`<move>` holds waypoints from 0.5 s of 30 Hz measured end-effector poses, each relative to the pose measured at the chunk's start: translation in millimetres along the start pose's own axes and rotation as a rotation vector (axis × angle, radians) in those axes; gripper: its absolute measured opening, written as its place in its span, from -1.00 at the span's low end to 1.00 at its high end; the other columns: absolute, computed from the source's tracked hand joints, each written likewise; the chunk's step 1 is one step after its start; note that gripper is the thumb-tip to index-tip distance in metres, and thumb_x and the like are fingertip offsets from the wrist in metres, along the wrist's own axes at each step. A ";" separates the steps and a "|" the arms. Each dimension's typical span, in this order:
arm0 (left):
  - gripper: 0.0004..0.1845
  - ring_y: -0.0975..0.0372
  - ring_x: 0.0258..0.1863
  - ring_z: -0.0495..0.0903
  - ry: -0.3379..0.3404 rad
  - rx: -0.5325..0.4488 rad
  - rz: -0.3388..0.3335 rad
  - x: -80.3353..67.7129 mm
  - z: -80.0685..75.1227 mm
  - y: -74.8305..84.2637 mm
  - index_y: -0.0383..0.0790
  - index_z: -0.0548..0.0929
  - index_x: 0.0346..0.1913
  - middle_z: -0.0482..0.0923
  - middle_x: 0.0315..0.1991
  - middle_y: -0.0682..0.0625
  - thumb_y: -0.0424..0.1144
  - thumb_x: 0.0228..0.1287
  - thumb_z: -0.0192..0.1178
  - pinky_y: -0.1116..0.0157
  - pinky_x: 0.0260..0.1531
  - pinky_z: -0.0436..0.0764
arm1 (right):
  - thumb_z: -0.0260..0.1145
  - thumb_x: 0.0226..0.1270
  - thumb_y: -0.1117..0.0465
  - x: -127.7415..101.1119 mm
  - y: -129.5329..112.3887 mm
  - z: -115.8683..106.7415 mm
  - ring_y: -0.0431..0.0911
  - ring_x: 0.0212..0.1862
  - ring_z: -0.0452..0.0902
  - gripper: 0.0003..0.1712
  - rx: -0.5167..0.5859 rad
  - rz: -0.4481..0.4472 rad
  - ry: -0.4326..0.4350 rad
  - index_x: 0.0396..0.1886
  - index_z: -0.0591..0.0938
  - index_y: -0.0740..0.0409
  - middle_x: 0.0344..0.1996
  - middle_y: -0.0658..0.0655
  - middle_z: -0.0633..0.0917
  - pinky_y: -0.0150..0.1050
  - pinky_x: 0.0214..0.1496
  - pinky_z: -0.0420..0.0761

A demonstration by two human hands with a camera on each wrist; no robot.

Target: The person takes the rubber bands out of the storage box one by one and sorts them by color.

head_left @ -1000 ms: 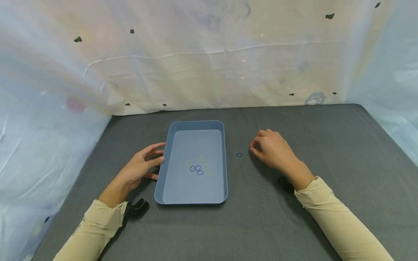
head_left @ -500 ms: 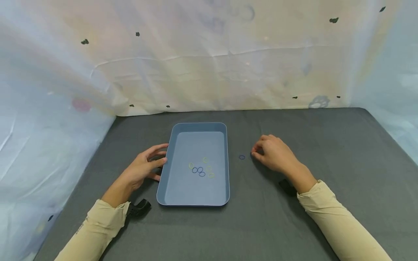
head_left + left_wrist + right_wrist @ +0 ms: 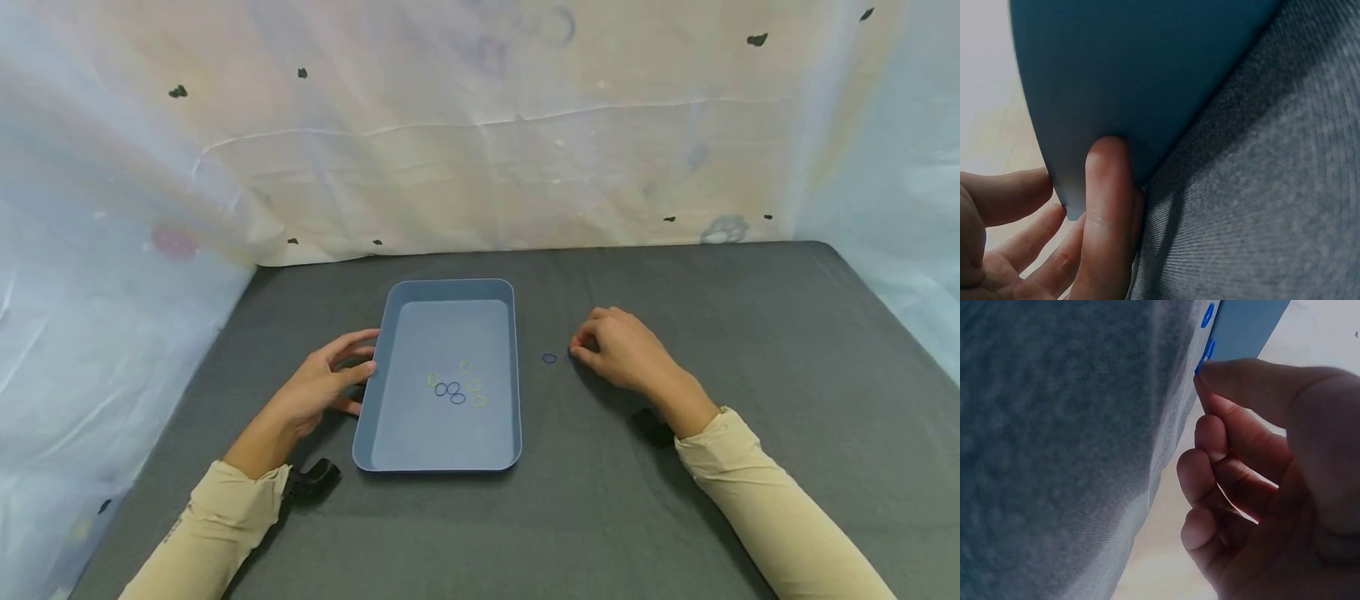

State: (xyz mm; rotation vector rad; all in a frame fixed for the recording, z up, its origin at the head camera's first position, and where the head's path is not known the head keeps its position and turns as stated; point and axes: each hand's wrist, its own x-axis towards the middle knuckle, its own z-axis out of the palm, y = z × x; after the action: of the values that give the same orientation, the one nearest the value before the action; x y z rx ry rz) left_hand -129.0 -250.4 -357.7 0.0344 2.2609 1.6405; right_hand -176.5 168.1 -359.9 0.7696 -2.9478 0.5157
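A person sits at a table (image 3: 750,333) covered with a dark grey cloth. A blue tray (image 3: 442,446) lies flat on it, a little left of the middle. Inside the tray sits a small bunch of rubber bands (image 3: 456,386), some dark blue and some pale green, close together on the tray floor.

The left hand (image 3: 322,387) rests against the left wall of the tray. Its fingers are spread and relaxed, and the thumb (image 3: 1107,206) presses on the outside of the blue wall. It does not curl around anything.

The right hand (image 3: 622,350) lies on the cloth to the right of the tray. Its fingers are curled in, with the thumb and first finger drawn close together at the tip. One small blue band (image 3: 550,358) lies on the cloth between the tray and this hand, just beside the fingertips. In the right wrist view, a blue band (image 3: 1209,349) shows right at the thumb tip, but it is too hard to tell if the fingers pinch anything.

Pale sheets hang behind and beside the table.
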 end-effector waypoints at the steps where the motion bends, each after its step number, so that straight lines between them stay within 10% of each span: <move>1: -0.33 -0.02 0.12 0.57 0.003 0.002 0.001 0.0 0.1 0.2 0.02 0.16 0.56 0.20 0.48 -0.27 -0.16 0.49 0.14 0.04 -0.32 0.76 | 0.41 0.31 0.16 0.3 -0.2 0.0 -0.01 -0.23 0.54 -0.90 -0.001 0.000 0.000 -0.35 0.79 0.06 -0.36 0.03 0.66 -0.02 -0.10 0.53; 15: -0.33 -0.05 0.12 0.56 0.003 0.003 0.005 1.7 0.9 0.1 0.00 0.15 0.56 0.20 0.48 -0.28 -0.20 0.49 0.14 0.06 -0.33 0.76 | 0.42 0.30 0.15 0.4 -1.5 -1.9 -0.01 -0.23 0.54 -0.90 0.006 0.025 -0.009 -0.34 0.80 0.06 -0.35 0.04 0.66 -0.02 -0.11 0.52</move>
State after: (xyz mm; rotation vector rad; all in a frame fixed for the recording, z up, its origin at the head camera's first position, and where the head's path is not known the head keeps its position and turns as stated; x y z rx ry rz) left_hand -130.3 -249.1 -358.3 0.0380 2.2671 1.6405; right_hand -176.2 167.3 -357.6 0.7387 -2.9688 0.5246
